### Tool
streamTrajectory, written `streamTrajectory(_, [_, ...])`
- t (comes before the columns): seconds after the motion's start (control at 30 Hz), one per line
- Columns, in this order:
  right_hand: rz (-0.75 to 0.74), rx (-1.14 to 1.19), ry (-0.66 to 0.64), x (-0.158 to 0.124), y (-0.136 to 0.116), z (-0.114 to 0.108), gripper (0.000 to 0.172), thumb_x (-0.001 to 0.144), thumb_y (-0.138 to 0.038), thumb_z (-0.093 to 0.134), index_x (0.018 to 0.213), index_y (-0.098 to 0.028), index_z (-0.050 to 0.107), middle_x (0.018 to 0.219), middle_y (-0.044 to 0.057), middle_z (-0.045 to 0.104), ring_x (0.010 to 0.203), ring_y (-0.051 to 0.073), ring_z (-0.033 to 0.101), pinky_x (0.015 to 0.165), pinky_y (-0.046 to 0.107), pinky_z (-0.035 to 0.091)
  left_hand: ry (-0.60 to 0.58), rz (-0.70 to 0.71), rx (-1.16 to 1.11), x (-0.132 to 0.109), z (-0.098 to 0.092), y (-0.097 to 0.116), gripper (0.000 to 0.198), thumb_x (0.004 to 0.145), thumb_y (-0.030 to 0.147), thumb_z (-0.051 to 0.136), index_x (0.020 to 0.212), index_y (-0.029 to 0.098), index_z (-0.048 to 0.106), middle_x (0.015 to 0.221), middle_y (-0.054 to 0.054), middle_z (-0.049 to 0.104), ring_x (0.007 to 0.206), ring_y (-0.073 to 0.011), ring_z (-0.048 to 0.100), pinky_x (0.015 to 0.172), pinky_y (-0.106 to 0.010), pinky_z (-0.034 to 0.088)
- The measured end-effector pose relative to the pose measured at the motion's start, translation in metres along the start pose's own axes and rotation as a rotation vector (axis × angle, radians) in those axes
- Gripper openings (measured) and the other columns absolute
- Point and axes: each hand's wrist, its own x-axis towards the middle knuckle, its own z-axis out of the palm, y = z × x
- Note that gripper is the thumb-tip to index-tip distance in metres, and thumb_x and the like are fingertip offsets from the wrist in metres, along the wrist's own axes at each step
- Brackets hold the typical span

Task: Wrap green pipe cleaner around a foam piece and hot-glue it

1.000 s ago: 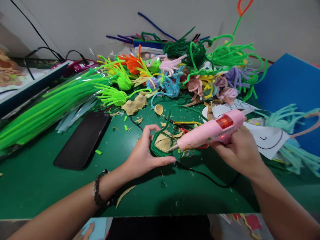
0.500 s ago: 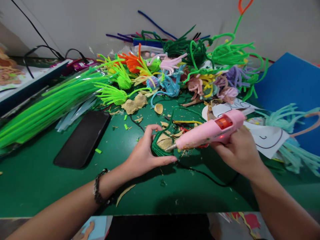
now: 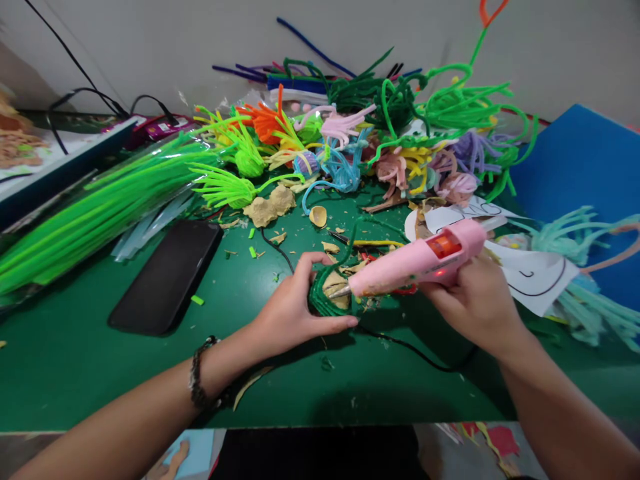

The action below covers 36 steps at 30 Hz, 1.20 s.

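My left hand (image 3: 295, 307) curls round a small tan ball partly wrapped in dark green pipe cleaner (image 3: 323, 301), thumb below and fingers behind it. A bare tan patch (image 3: 336, 287) shows on the side facing right. In my right hand (image 3: 475, 300) is a pink hot glue gun (image 3: 410, 261), gripped by its handle, with a red light glowing on it. Its metal nozzle (image 3: 343, 291) points left and meets the tan patch, or hovers just over it. A loose green pipe cleaner end (image 3: 353, 237) sticks up from the ball.
A black phone (image 3: 165, 277) lies on the green table (image 3: 125, 380) beside bagged green pipe cleaners (image 3: 110, 193). Several colourful pipe cleaner bundles (image 3: 345, 167) crowd the back. Tan scraps and the black cord (image 3: 410, 347) surround the hands. A blue board (image 3: 580, 167) stands right.
My left hand and the wrapped ball have shifted slightly right, and the ball is turned a little. The glue gun has moved slightly left, its nozzle still at the tan patch.
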Motion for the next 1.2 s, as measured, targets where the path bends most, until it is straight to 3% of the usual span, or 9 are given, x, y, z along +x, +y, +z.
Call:
streamTrajectory(0.53, [-0.002,0.01,0.004,-0.0012,0.0013,0.0012,0.01,0.073,-0.016,0.046,0.079,-0.02,0.052,0.072,0.007,0.06,0.076,0.025,0.061,0.053,0.033,0.049,-0.069,-0.015,0.108,0.0004,0.0003,0.0013,0.06,0.062,0.045,0.065,0.106,0.021,0.031,0.08,0.0,0.058,0.066,-0.0182,0.056,0.059,-0.03,0.042])
streamTrajectory(0.77, [0.082,0.046,0.005,0.0012,-0.0017,-0.0006,0.001,0.07,-0.021,0.05,0.071,-0.021,0.049,0.068,0.005,0.058,0.069,0.023,0.061,0.051,0.033,0.048,-0.057,-0.014,0.136,0.0001,0.0007,0.0014,0.061,0.062,0.046,0.065,0.107,0.021,0.032,0.078,0.0,0.058,0.064,-0.0186,0.057,0.057,-0.03,0.043])
streamTrajectory(1.2, [0.049,0.03,0.022,-0.0003,-0.0008,-0.0007,0.008,0.073,-0.029,0.048,0.072,-0.021,0.048,0.065,0.003,0.055,0.056,0.018,0.056,0.042,0.027,0.042,-0.045,-0.009,0.132,-0.0009,-0.0005,0.0019,0.06,0.063,0.045,0.064,0.107,0.02,0.032,0.076,0.001,0.055,0.062,-0.0162,0.054,0.058,-0.029,0.043])
